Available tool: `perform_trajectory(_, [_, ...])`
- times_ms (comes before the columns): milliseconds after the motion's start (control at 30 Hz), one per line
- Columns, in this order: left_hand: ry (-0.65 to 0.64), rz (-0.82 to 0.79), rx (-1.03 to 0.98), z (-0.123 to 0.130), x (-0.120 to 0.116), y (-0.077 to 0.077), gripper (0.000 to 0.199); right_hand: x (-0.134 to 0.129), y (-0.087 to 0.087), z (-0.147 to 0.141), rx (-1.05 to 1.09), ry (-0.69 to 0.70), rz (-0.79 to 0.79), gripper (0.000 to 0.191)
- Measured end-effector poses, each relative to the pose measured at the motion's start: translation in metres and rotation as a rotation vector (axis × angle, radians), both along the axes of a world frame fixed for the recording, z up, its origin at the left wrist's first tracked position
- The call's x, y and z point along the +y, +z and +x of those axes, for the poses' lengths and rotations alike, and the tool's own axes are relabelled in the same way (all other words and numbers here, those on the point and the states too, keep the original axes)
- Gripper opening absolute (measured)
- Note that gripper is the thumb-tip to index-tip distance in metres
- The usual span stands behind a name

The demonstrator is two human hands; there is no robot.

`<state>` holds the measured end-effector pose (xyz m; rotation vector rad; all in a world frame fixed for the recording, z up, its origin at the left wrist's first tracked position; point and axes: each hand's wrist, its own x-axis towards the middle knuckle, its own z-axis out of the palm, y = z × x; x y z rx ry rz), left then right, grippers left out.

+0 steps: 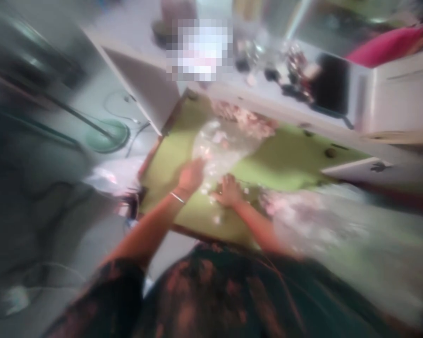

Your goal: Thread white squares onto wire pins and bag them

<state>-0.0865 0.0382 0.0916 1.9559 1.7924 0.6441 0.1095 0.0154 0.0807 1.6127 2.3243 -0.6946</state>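
Note:
My left hand point(191, 177), with a band at its wrist, is at the lower left edge of a clear plastic bag point(229, 145) with small pale pieces in it. Blur hides whether its fingers grip the bag. My right hand point(230, 190) rests on the green tabletop point(278, 159) just below the bag, its fingers spread among a few small whitish pieces. Behind the bag lies a heap of pinkish pieces point(245, 118).
A large clear plastic bag point(313, 216) bulges at the right. Another plastic bag point(116, 176) is left of the table. Across the back runs a white shelf point(225, 84) with small items and a black tray point(331, 84). A green round base point(107, 136) stands on the floor.

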Motion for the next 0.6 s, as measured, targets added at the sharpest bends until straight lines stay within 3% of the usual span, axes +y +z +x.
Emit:
perform_trajectory(67, [0.142, 0.055, -0.094, -0.020, 0.008, -0.009, 0.051, -0.022, -0.010, -0.005, 0.022, 0.037, 0.026, 0.099])
perform_trajectory(133, [0.203, 0.088, -0.118, -0.039, 0.011, -0.015, 0.053, -0.038, -0.016, -0.008, 0.030, 0.084, 0.058, 0.097])
perform_trajectory(233, [0.222, 0.117, -0.114, -0.058, 0.007, -0.016, 0.058, -0.043, -0.016, -0.009, 0.045, 0.103, 0.085, 0.070])
perform_trajectory(333, [0.202, 0.167, -0.067, -0.062, -0.017, -0.010, 0.073, -0.032, -0.011, -0.005, 0.063, 0.093, 0.062, 0.052])
perform_trajectory(433, [0.122, 0.346, 0.038, -0.051, -0.063, -0.002, 0.084, -0.017, -0.005, 0.001, 0.063, 0.067, 0.018, 0.049])
perform_trajectory(500, [0.056, 0.444, 0.073, -0.039, -0.099, -0.002, 0.074, -0.006, -0.002, 0.005, 0.066, 0.037, -0.018, 0.046])
perform_trajectory(533, [-0.027, 0.458, 0.075, -0.031, -0.115, -0.003, 0.066, -0.001, 0.000, 0.008, 0.071, 0.018, -0.036, 0.044])
perform_trajectory(600, [-0.371, 0.329, 0.031, -0.012, -0.138, -0.009, 0.048, 0.009, 0.004, 0.014, 0.088, -0.023, -0.069, 0.040])
